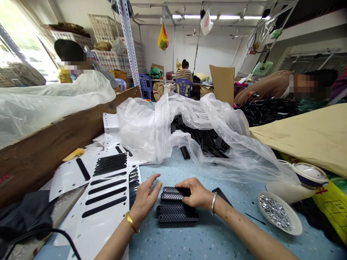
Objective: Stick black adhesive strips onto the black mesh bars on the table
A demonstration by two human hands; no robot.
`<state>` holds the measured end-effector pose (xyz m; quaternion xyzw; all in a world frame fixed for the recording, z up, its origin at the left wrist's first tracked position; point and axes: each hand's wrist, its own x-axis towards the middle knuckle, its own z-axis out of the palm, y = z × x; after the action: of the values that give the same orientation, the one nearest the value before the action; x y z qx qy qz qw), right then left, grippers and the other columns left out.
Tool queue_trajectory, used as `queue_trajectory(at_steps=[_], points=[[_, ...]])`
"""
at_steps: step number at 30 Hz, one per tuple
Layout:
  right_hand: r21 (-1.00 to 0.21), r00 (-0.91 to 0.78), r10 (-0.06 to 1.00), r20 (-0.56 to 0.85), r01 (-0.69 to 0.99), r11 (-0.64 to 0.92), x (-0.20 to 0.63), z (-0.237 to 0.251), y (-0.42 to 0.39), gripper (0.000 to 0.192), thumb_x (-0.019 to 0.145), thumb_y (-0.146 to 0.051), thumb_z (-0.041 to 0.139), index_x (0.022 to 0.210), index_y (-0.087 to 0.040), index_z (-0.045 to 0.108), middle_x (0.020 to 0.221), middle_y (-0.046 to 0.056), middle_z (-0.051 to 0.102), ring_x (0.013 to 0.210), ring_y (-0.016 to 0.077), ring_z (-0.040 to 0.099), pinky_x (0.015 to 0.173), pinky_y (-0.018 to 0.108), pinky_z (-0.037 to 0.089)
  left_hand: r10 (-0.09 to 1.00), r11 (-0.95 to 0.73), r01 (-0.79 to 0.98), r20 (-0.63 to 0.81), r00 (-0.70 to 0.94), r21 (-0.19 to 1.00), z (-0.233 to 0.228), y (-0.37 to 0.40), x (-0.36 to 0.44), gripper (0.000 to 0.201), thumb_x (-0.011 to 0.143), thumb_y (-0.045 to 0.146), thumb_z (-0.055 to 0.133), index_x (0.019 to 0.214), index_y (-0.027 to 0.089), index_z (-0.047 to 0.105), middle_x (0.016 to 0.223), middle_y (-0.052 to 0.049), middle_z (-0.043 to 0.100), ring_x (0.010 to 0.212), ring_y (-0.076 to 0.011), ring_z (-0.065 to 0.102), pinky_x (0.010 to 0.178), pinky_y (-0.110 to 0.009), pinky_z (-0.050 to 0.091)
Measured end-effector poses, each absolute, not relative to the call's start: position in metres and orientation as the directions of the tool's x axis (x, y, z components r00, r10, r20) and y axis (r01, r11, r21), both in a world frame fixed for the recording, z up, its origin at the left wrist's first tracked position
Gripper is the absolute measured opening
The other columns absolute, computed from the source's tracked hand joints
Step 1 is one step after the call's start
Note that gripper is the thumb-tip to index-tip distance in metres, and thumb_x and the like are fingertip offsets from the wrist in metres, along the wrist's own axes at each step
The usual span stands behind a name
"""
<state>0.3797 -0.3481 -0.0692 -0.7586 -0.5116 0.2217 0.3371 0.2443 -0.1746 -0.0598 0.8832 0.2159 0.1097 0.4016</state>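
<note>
My right hand, with a silver bangle at the wrist, has its thumb and fingers closed on the right end of a black plastic piece with a diamond mesh. Just in front of it, a second group of black mesh pieces lies side by side on the blue speckled table. To the left, my left hand, wearing a gold bangle, hovers near the upper piece with thumb and fingers apart, holding nothing. Beside that hand lies a white sheet carrying black adhesive-looking strips.
Clear plastic bagging drapes over a heap of black parts. At right stand a white dish of small silver bits and a white container. A wooden board borders the left. Other people sit beyond.
</note>
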Motion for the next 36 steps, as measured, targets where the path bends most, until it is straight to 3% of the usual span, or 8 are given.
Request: queue_trajectory(at_steps=[4,7,11,16,21,24,29,36], points=[[-0.757,0.415,0.905,0.087,0.619,-0.211,0.369,-0.076,-0.354,0.045,0.061,-0.016,0.063,0.105,-0.020,0.073,0.092,0.005,0.072,0.084,0.0212,0.065,0.079,0.028,0.047,0.469,-0.366,0.213,-0.018,0.883,0.906,-0.075,-0.204,0.223,0.053,0.089,0.047,0.040,0.128,0.016,0.057,0.132,-0.008,0.059,0.124,-0.0246,0.052,0.109,-0.040,0.037],[-0.815,0.609,0.782,0.133,0.516,-0.264,0.363,-0.084,-0.363,0.025,0.081,-0.030,0.055,0.090,-0.015,0.074,0.083,0.008,0.070,0.076,0.0182,0.062,0.074,0.027,0.045,0.526,-0.282,0.212,-0.035,0.850,0.936,-0.084,-0.224,0.218,0.051,0.088,0.048,0.041,0.121,0.016,0.062,0.130,-0.008,0.061,0.125,-0.0248,0.051,0.111,-0.040,0.035],[-0.820,0.724,0.671,0.160,0.476,-0.317,0.346,-0.095,-0.381,0.043,0.094,-0.035,0.038,0.067,-0.014,0.065,0.067,0.007,0.061,0.067,0.0167,0.055,0.066,0.028,0.042,0.587,-0.262,0.199,-0.007,0.810,0.944,-0.084,-0.239,0.220,0.046,0.087,0.051,0.042,0.103,0.016,0.068,0.114,-0.009,0.068,0.112,-0.0266,0.059,0.101,-0.039,0.044],[-0.813,0.746,0.632,0.210,0.492,-0.311,0.314,-0.097,-0.403,0.038,0.096,-0.032,0.037,0.074,-0.017,0.064,0.073,0.006,0.061,0.073,0.0164,0.056,0.069,0.027,0.044,0.559,-0.323,0.178,0.036,0.828,0.930,-0.083,-0.251,0.217,0.041,0.087,0.053,0.043,0.095,0.020,0.067,0.096,-0.006,0.071,0.092,-0.0246,0.065,0.083,-0.034,0.051],[-0.585,0.731,0.513,0.449,0.675,-0.450,0.324,-0.093,-0.448,0.015,0.086,-0.024,0.055,0.093,-0.017,0.066,0.089,0.011,0.066,0.085,0.0237,0.058,0.078,0.037,0.045,0.533,-0.335,0.179,0.029,0.846,0.925,-0.088,-0.254,0.215,0.042,0.084,0.055,0.047,0.093,0.021,0.068,0.097,-0.006,0.071,0.094,-0.0254,0.064,0.085,-0.034,0.050],[-0.398,0.785,0.480,0.392,0.615,-0.681,0.346,-0.091,-0.484,0.015,0.078,-0.023,0.064,0.090,-0.016,0.066,0.088,0.012,0.065,0.086,0.0271,0.056,0.079,0.041,0.044,0.537,-0.326,0.183,0.022,0.844,0.927,-0.089,-0.250,0.216,0.043,0.084,0.056,0.047,0.094,0.021,0.069,0.095,-0.004,0.071,0.091,-0.0252,0.064,0.081,-0.033,0.051],[-0.299,0.850,0.519,0.084,0.519,-0.801,0.367,-0.088,-0.500,0.018,0.072,-0.018,0.067,0.089,-0.013,0.067,0.087,0.013,0.064,0.086,0.0292,0.057,0.078,0.040,0.044,0.540,-0.291,0.185,0.001,0.842,0.939,-0.087,-0.245,0.215,0.043,0.085,0.055,0.045,0.098,0.021,0.069,0.099,-0.004,0.072,0.098,-0.0257,0.064,0.083,-0.034,0.051],[-0.469,0.579,0.814,0.047,0.732,-0.494,0.351,-0.069,-0.429,0.025,0.079,-0.017,0.061,0.103,-0.018,0.068,0.093,0.006,0.068,0.089,0.0198,0.059,0.082,0.029,0.044,0.576,-0.206,0.140,0.004,0.817,0.968,-0.088,-0.241,0.211,0.049,0.090,0.053,0.040,0.111,0.018,0.067,0.119,-0.007,0.067,0.115,-0.0258,0.058,0.103,-0.039,0.043]])
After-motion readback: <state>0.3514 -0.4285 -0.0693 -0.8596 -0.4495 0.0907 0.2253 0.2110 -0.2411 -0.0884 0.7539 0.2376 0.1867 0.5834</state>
